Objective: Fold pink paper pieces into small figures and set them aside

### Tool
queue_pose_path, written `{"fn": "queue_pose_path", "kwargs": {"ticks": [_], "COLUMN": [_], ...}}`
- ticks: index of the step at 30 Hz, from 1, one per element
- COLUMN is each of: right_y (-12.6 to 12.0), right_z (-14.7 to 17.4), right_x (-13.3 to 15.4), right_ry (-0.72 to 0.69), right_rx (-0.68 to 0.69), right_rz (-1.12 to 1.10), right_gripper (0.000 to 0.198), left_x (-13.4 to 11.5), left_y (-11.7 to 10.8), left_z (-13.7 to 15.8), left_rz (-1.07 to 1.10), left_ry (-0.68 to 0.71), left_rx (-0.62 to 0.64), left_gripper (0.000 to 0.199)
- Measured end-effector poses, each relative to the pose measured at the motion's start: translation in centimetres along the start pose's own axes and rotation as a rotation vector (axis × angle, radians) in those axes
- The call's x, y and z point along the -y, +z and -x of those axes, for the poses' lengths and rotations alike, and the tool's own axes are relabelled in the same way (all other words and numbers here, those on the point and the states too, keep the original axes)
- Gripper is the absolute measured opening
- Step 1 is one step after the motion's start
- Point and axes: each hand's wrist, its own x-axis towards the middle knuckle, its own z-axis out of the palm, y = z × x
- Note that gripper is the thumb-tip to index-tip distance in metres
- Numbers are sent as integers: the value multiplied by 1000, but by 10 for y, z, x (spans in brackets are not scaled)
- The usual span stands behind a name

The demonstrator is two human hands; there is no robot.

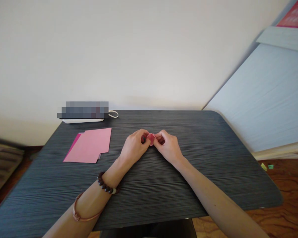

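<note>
left hand (135, 143): fingers (143, 131) curled, pinching | right hand (170, 145): likewise, facing it | forearms (211, 190) angled inward

With both hands I hold one small pink piece (151, 139) above the dark table (144, 198): the fingertips of my left hand (136, 143) pinch it from 9 o'clock, and those of my right hand (170, 145) from 3 o'clock. On my left arm I wear a bracelet of dark beads (104, 185) and, nearer to me, a thin brown band (76, 215). Well apart from the hands, at 9 o'clock, are lying pink sheets (88, 145), with a darker pink edge visible under them. At 10 o'clock stands an object with a white base (83, 121), its upper part blurred; a white loop (114, 114) is beside it. The pale wall (151, 56) rises at 12 o'clock. Between 3 and 4 o'clock, two small scraps (270, 167) lie on the wooden floor (293, 185).
</note>
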Motion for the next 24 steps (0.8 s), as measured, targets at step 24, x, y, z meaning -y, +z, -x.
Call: {"fn": "queue_pose_path", "kwargs": {"ticks": [24], "right_y": [-1], "right_z": [2], "right_x": [0], "right_ry": [-110], "right_rx": [14], "right_rz": [94], "right_gripper": [8], "left_x": [8], "left_y": [-2], "left_z": [2], "left_rz": [62], "left_ry": [-15], "left_rx": [46], "left_gripper": [11]}}
